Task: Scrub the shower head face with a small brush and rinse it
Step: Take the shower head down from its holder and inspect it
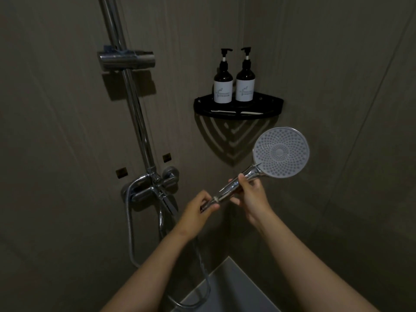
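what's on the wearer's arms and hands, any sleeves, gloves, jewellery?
Nothing worn that shows. The left hand and right hand are bare, no gloves, rings or watch visible. Both forearms are uncovered right down to the frame's bottom edge, no sleeve in view.

Grey dotted shower head face (281, 152), chrome handle (234, 186).
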Available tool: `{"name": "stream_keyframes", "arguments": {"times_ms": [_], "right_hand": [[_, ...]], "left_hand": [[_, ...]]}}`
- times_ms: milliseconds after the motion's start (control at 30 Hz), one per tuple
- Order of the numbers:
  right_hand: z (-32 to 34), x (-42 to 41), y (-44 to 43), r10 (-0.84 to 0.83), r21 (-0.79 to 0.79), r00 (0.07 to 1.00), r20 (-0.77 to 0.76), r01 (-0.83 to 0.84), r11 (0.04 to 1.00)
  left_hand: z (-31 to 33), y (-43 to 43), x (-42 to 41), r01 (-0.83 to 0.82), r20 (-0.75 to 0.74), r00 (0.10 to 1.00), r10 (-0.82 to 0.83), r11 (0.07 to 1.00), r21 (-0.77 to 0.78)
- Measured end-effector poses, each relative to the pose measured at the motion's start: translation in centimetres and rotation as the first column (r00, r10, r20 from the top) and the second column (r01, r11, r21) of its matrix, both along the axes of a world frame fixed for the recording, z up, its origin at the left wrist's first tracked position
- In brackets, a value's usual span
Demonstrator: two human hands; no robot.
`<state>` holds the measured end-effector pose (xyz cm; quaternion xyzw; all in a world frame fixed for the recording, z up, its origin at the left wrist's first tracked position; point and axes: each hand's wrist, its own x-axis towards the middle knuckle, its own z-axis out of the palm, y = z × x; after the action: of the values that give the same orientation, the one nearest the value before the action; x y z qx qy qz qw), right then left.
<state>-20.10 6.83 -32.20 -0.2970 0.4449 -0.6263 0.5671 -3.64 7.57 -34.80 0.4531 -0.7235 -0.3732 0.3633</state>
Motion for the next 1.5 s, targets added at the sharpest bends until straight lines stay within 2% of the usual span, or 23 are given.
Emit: {"name": "stream_keyframes", "arguments": {"times_ms": [133,333,400,533,633,767,933,1100,1300,1500], "right_hand": [[0.0,-0.3,-0.4,0.011,0.000,1.000,-0.006,-0.011,1.000],[-0.4,-0.1,-1.1,0.032,-0.015,0.998,-0.050,-0.033,0.999],[-0.4,0.1,-1.2,0.035,-0.019,0.998,-0.059,-0.037,0.999],[-0.1,0.3,-1.2,0.032,-0.028,0.999,-0.029,-0.033,0.999],[0.1,0.1,-1.3,0.025,-0.030,1.000,-0.016,-0.026,0.999],[0.1,-0.1,-1.7,0.010,-0.020,1.000,-0.013,-0.010,1.000],[1.0,-0.7,-1.9,0.011,-0.040,0.999,0.049,-0.009,0.999],[0.8,-0.8,-2.2,0.001,-0.038,0.999,0.034,0.001,0.999],[0.8,-0.6,-1.8,0.015,-0.056,1.000,0.002,-0.015,0.998],[0.6,-0.2,-1.4,0.032,-0.056,0.995,-0.096,-0.038,0.998]], "left_hand": [[0.2,-0.9,0.5,0.068,0.072,0.995,-0.069,0.997,0.023],[0.2,-1.4,0.8,0.149,-0.120,0.986,-0.114,0.927,0.345],[0.5,-1.6,0.8,0.151,-0.142,0.984,-0.103,0.910,0.385],[0.4,-1.2,0.3,-0.025,-0.105,0.993,0.043,0.985,0.168],[0.2,-1.3,0.2,-0.024,-0.080,0.996,0.027,0.999,0.031],[0.2,-1.7,0.4,0.042,-0.105,0.994,-0.026,0.987,0.153],[-0.2,-1.4,0.5,-0.006,-0.157,0.986,0.049,0.965,0.262],[0.4,-1.3,0.6,-0.001,-0.274,0.957,0.095,0.945,0.327],[0.6,-2.2,1.2,-0.139,-0.216,0.956,0.201,0.952,0.273],[2.6,-2.3,0.2,-0.142,-0.203,0.963,0.175,0.976,0.167]]}}
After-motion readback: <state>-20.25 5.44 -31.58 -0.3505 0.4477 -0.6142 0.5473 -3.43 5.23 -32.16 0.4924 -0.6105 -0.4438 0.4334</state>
